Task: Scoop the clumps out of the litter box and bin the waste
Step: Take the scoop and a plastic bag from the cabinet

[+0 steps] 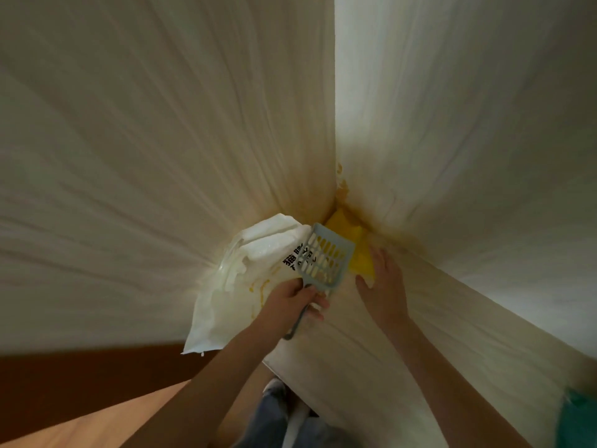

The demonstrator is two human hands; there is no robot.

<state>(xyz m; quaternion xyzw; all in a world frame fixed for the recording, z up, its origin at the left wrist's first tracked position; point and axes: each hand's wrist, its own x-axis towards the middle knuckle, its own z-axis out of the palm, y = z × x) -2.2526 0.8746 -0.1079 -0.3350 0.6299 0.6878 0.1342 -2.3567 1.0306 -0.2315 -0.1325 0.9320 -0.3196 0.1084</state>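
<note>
Cream-white curtains (161, 140) fill nearly the whole view, their fine pleats running down toward the middle of the view. A bright vertical strip of light (342, 92) shows where two panels meet. Below lies a wooden floor (97, 425), lit orange-brown near the bottom edge and dark reddish-brown in shadow under the curtain hem. A teal patch (578, 421) sits at the lower right corner.

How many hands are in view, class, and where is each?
2. The left hand grips the grey scoop by its handle; the right hand rests open beside the yellow thing.
</note>
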